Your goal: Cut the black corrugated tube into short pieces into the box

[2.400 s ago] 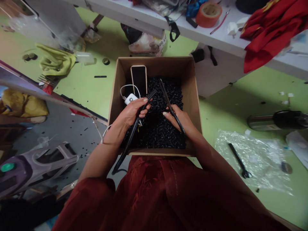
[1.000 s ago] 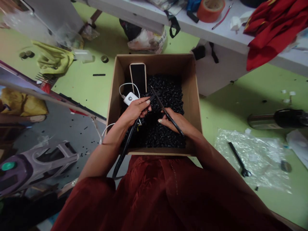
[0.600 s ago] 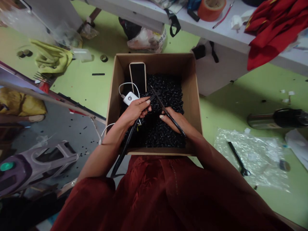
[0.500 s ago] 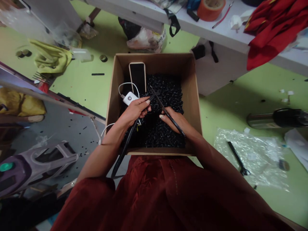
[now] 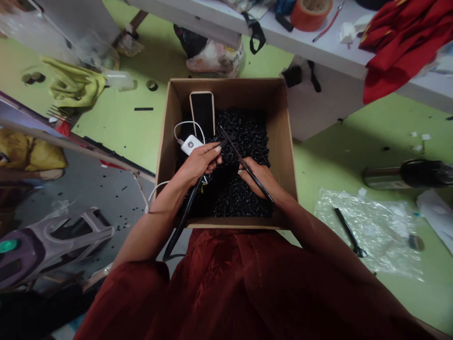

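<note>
dim indoor light | deep shadow in cardboard box [image 5: 247, 97] | edges bowed by wide lens

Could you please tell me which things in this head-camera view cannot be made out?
Black pellets in the cardboard box: too small to tell their shape.
Ribbed black tube: the left hand hides its middle stretch.
Purple machine: cut off by the left edge.
Dark bottle: cut off by the right edge.

Inside the cardboard box [image 5: 247, 92], a smartphone [image 5: 202, 113] and white power bank [image 5: 190, 145] crowd the left hand [image 5: 199, 164] at 11 o'clock; the box wall bounds the right hand [image 5: 257, 180] at 3 o'clock; only black pellets [image 5: 244, 137] lie at 12 o'clock.
</note>
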The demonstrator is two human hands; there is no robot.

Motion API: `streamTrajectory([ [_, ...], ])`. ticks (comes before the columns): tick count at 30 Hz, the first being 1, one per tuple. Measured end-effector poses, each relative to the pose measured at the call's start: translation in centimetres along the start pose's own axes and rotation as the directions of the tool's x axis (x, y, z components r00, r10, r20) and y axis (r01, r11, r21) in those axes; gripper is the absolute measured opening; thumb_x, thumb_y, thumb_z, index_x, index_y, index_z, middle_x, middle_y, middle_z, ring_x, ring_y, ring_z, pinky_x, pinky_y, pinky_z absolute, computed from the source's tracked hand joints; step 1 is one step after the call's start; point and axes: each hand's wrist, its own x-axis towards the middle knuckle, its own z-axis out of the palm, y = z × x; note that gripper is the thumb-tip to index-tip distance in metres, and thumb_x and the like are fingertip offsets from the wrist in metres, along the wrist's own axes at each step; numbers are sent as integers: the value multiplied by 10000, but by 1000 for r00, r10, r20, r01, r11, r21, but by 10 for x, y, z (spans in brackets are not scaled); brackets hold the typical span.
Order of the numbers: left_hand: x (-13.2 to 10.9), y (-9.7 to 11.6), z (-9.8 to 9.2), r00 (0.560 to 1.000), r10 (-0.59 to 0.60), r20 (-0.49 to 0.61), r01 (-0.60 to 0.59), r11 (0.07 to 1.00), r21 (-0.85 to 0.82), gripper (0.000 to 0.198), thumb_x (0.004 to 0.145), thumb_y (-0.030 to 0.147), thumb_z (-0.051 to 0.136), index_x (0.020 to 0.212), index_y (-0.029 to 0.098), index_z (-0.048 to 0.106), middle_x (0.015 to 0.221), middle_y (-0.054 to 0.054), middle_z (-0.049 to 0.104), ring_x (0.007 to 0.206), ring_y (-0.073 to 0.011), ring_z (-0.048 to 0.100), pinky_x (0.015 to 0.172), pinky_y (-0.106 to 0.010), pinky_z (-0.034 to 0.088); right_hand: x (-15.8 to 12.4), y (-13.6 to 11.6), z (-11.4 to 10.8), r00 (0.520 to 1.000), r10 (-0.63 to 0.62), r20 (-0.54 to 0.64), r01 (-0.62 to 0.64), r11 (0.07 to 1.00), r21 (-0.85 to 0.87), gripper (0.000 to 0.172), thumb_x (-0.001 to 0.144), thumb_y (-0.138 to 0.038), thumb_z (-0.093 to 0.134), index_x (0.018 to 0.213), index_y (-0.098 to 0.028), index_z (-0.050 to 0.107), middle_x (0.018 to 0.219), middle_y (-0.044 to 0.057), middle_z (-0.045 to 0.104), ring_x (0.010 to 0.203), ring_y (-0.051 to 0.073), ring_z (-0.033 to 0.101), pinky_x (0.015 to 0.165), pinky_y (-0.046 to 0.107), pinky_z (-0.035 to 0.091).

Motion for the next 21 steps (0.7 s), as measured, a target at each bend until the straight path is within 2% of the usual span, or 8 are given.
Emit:
streamTrajectory([
  [7, 1, -1, 0, 1000, 3, 17, -3, 1000, -2, 174, 881, 207, 554, 993, 145, 672, 646, 4, 514, 415, -6, 343, 377, -176, 168, 0, 1, 2, 1000, 2, -27, -3, 999, -33, 126, 836, -289, 450, 919, -240, 530, 750, 22, 644, 700, 206, 608, 665, 288, 415],
  [21, 3, -1, 1, 999, -29, -23, 30, 999, 26, 156, 905, 170, 495, 952, 109, 631, 636, 14, 499, 390, -4, 337, 363, -162, 173, 1, 7, 9, 1000, -14, -22, 11, 992, -125, 201, 841, -267, 403, 971, -215, 547, 813, 66, 687, 746, 227, 647, 654, 292, 429],
])
